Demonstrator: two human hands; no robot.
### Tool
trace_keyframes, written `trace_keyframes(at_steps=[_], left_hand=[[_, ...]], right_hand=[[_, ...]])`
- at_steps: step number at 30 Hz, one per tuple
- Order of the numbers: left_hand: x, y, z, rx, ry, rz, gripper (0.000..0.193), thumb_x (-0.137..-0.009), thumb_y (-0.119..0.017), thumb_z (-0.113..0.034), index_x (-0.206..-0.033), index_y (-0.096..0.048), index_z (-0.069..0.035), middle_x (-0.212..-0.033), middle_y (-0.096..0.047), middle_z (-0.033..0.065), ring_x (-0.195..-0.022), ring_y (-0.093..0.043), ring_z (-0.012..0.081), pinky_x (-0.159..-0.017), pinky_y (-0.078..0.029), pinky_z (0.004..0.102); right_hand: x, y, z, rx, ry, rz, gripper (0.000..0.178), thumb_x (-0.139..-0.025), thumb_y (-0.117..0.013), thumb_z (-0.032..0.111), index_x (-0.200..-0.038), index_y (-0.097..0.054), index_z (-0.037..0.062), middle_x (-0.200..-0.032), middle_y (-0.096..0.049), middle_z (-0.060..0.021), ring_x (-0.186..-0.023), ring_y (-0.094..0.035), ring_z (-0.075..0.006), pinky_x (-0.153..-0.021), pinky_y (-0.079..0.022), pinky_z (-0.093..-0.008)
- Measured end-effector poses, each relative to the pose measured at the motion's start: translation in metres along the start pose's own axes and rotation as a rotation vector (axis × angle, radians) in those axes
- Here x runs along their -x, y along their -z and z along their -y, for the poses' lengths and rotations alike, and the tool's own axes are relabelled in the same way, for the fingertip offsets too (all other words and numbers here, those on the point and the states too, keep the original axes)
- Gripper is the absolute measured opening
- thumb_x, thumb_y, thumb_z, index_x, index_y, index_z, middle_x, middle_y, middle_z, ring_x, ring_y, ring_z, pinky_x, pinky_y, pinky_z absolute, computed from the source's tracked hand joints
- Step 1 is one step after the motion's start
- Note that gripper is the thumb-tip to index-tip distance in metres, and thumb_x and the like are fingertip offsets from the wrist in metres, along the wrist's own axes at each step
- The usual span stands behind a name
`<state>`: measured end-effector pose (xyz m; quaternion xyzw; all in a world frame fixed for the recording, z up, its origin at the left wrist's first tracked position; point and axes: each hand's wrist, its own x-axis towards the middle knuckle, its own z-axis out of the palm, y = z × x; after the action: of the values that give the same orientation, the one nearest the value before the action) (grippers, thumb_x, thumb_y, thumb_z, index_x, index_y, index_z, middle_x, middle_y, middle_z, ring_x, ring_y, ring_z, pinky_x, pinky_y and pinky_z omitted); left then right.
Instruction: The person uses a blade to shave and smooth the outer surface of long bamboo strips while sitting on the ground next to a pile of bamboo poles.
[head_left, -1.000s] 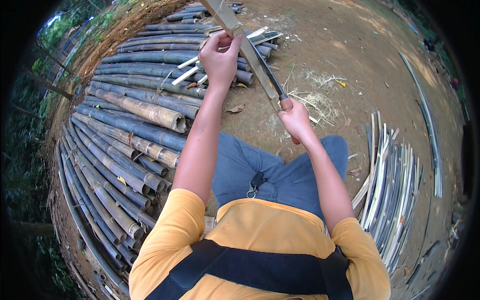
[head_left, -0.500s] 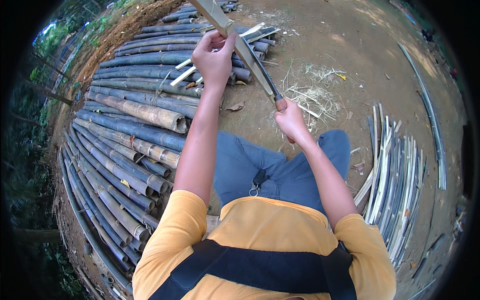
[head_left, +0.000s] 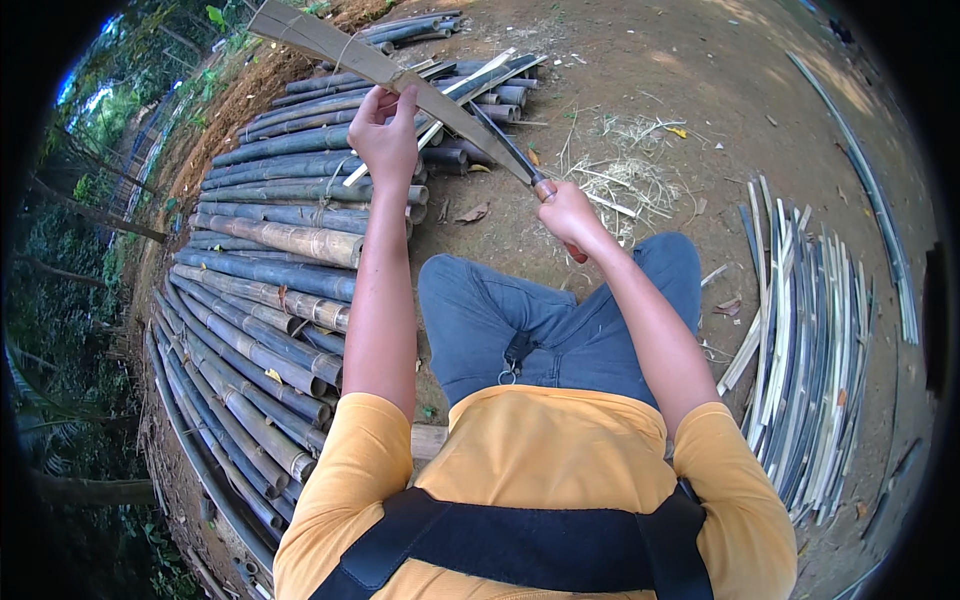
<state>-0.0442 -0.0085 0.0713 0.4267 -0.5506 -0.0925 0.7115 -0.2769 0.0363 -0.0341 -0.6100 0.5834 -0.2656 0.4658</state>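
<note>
Arms (head_left: 380, 270) forward, left fingers (head_left: 406, 104) narrow on slat (head_left: 448, 110), right fingers (head_left: 566, 212) tight around knife handle (head_left: 545, 189)

Stacked bamboo poles (head_left: 275, 240) block low passage on the left, beneath the left hand (head_left: 385, 145). A long slat (head_left: 440, 108) and knife (head_left: 505, 143) cross diagonally between it and the right hand (head_left: 570, 218), closing the direct line. Open route: rightward, over ground (head_left: 725, 155) between shavings (head_left: 628, 187) and split strips (head_left: 800, 350)
</note>
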Motion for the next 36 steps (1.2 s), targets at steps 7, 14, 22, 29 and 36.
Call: trace_keyframes(at_steps=[7,14,22,29,36], left_hand=[[0.012,0.0,-0.012,-0.096,-0.039,0.021,0.02,-0.089,-0.073,-0.007,-0.106,-0.069,0.004,-0.087,-0.073,0.0064,-0.078,-0.07,0.0119,-0.071,-0.056,0.0267],[0.021,0.004,-0.016,-0.156,-0.037,0.009,0.015,-0.09,-0.072,-0.008,-0.1,-0.068,0.004,-0.085,-0.073,0.0076,-0.077,-0.071,0.0129,-0.071,-0.054,0.0268],[0.025,0.002,-0.017,-0.125,-0.028,0.004,0.017,-0.088,-0.072,-0.006,-0.101,-0.067,0.004,-0.085,-0.072,0.0078,-0.078,-0.071,0.0137,-0.072,-0.053,0.0272],[0.026,0.0,-0.021,-0.123,-0.03,0.029,0.017,-0.088,-0.072,-0.007,-0.099,-0.065,0.004,-0.086,-0.072,0.0092,-0.079,-0.071,0.0154,-0.071,-0.053,0.0285],[0.024,0.001,-0.019,-0.237,-0.057,0.032,0.017,-0.091,-0.07,-0.006,-0.099,-0.059,0.004,-0.088,-0.068,0.009,-0.08,-0.07,0.0166,-0.069,-0.057,0.03]], right_hand=[[0.015,0.003,-0.012,-0.023,0.175,-0.053,0.01,-0.084,-0.054,0.008,-0.085,-0.057,-0.0011,-0.074,-0.063,-0.0213,-0.073,-0.063,-0.0386,-0.068,-0.047,-0.0461],[0.019,0.013,-0.01,0.084,0.198,-0.044,0.015,-0.089,-0.054,0.013,-0.088,-0.059,-0.001,-0.077,-0.063,-0.0221,-0.074,-0.063,-0.0409,-0.071,-0.048,-0.0454],[0.022,0.024,-0.026,0.154,0.043,0.015,0.027,-0.096,-0.052,0.022,-0.108,-0.066,0.0028,-0.096,-0.068,-0.0259,-0.09,-0.065,-0.0403,-0.077,-0.048,-0.0449],[0.025,0.026,-0.034,0.154,0.144,-0.082,0.022,-0.092,-0.054,0.019,-0.098,-0.064,-0.0002,-0.085,-0.066,-0.0262,-0.084,-0.065,-0.0445,-0.075,-0.049,-0.0462],[0.044,0.035,-0.03,0.194,0.139,-0.171,0.017,-0.083,-0.058,0.011,-0.095,-0.063,0.0014,-0.086,-0.066,-0.0257,-0.086,-0.065,-0.0444,-0.075,-0.049,-0.0473]])
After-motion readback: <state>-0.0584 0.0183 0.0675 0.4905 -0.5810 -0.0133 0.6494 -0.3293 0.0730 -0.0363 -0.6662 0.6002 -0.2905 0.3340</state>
